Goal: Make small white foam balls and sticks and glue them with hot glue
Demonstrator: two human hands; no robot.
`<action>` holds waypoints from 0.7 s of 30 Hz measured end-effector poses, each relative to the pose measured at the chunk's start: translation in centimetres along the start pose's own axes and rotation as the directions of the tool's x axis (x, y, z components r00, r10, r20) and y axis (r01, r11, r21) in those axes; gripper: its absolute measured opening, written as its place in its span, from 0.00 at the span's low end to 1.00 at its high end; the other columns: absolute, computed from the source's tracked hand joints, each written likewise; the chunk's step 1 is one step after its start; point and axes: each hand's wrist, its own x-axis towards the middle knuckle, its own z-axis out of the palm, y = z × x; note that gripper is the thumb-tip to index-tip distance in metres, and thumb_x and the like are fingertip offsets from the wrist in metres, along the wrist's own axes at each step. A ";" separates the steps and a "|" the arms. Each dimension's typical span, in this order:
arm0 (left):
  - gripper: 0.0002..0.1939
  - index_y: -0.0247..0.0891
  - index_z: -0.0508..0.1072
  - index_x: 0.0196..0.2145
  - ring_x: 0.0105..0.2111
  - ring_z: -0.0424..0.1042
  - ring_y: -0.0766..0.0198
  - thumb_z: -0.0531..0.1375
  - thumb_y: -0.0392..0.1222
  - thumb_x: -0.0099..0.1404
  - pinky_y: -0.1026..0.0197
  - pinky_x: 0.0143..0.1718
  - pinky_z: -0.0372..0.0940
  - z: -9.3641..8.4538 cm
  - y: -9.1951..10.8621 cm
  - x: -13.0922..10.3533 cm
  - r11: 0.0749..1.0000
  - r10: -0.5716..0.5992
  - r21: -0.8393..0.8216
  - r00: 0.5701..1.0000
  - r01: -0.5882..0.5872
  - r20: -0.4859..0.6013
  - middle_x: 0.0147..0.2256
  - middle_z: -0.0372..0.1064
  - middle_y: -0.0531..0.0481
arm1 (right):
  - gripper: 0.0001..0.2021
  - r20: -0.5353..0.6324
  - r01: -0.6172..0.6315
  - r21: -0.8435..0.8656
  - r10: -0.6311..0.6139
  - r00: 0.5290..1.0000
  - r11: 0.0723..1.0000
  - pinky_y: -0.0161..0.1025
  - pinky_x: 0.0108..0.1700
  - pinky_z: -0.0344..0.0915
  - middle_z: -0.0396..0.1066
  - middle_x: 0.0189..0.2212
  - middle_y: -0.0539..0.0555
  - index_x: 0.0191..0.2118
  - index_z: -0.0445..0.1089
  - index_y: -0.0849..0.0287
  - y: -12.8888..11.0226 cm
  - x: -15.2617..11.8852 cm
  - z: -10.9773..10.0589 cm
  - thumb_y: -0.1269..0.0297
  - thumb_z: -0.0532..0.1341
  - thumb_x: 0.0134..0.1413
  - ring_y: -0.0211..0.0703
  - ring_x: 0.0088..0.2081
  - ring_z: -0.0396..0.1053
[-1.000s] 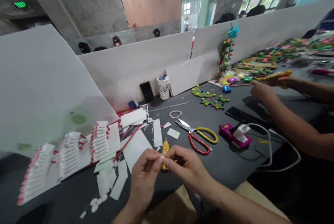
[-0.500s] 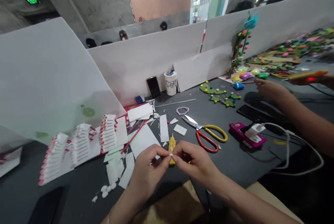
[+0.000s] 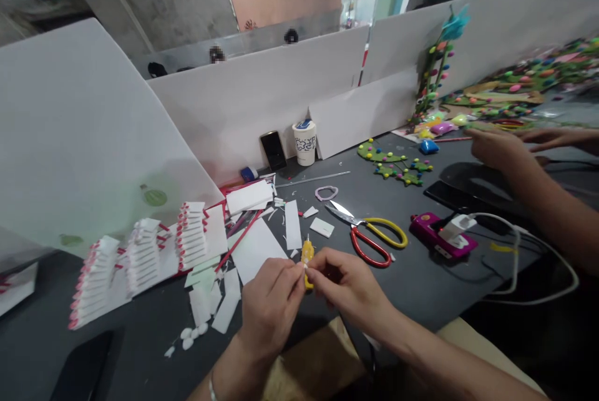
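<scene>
My left hand (image 3: 271,301) and my right hand (image 3: 349,282) meet at the fingertips near the table's front edge. Between their pinched fingers is a tiny white piece (image 3: 305,265), mostly covered by the fingers. Just behind the fingertips a yellow tool with a pale tip (image 3: 307,250) lies on the dark table. To its right are scissors (image 3: 359,221) with one red and one yellow handle, blades open. White paper strips (image 3: 293,224) and a small white block (image 3: 322,227) lie beyond my hands. Several white round pieces (image 3: 188,343) sit left of my left hand.
Rows of white sticks with red ends (image 3: 97,276) stand at the left. A cup (image 3: 305,142) and a phone (image 3: 273,150) stand by the white partition (image 3: 262,98). A magenta power strip (image 3: 442,236) with white cables is at the right, near another person's hands (image 3: 500,151).
My left hand's fingers have curled in more closely around the white piece. At the right, the other person's hands have come together, and the yellow tool seen there is no longer visible.
</scene>
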 end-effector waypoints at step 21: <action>0.07 0.44 0.80 0.35 0.30 0.74 0.62 0.61 0.38 0.62 0.63 0.34 0.68 -0.9 -0.4 1.0 0.891 -0.259 -0.324 0.943 0.317 0.210 0.32 0.77 0.49 | 0.06 0.013 0.314 -0.308 -0.326 0.945 0.898 0.31 0.29 0.62 0.69 0.24 0.48 0.30 0.70 0.58 -0.8 0.0 -0.7 0.67 0.58 0.57 0.35 0.26 0.65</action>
